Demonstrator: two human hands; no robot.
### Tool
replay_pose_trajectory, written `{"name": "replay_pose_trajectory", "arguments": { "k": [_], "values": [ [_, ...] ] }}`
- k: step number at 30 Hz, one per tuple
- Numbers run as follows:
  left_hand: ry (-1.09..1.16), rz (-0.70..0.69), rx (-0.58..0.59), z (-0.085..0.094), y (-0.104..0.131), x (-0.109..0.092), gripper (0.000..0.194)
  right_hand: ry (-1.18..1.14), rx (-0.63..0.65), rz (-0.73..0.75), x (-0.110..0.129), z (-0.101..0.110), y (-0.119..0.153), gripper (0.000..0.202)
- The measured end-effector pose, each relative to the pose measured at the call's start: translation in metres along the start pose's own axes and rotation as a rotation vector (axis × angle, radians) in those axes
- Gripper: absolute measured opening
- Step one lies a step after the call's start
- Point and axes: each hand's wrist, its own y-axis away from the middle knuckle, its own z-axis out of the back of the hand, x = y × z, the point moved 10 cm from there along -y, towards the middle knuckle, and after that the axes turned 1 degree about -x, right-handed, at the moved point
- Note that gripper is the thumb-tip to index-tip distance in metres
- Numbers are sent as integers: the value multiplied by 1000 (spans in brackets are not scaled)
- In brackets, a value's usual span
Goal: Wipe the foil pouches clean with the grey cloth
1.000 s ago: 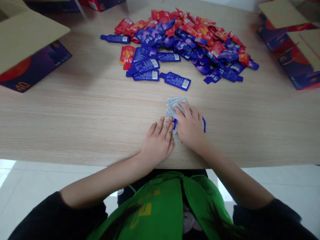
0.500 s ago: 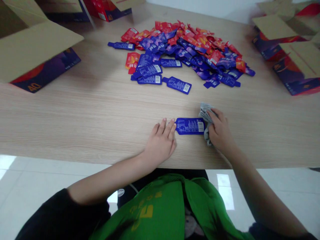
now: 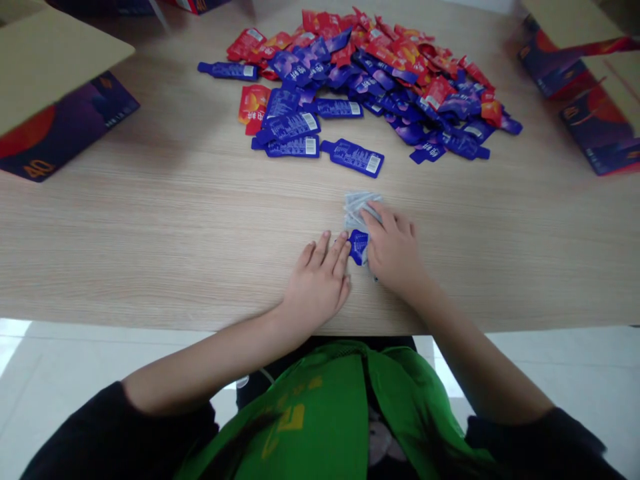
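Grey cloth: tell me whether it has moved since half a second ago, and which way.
Yes. Judged against the nearest untouched blue pouch, the grey cloth under the right hand has shifted left, toward the left hand.

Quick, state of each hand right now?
Left hand: open, fingers at one end of a blue pouch.
Right hand: holding a grey cloth over the pouch.
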Motion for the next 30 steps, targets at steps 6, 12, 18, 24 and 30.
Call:
{"name": "replay_pose_trajectory", "arguments": {
  "k": [6, 12, 18, 24, 30],
  "values": [
    [4, 18, 16, -1, 0, 0, 59, -11, -21, -227, -69, 9, 36, 61],
    [4, 12, 20, -4, 0, 1, 60, -160, -99, -210, -99, 9, 45, 59],
    [2, 13, 23, -4, 0, 1, 60, -338, -269, -88, -52, 37, 16, 59],
    [1, 19, 12, -3, 0, 1, 59, -125, 32, 33, 29, -1, -6, 52],
    [-10, 10, 28, -2, 0, 0, 59, 3, 26, -53, 6, 1, 6, 56]
  ]
}}
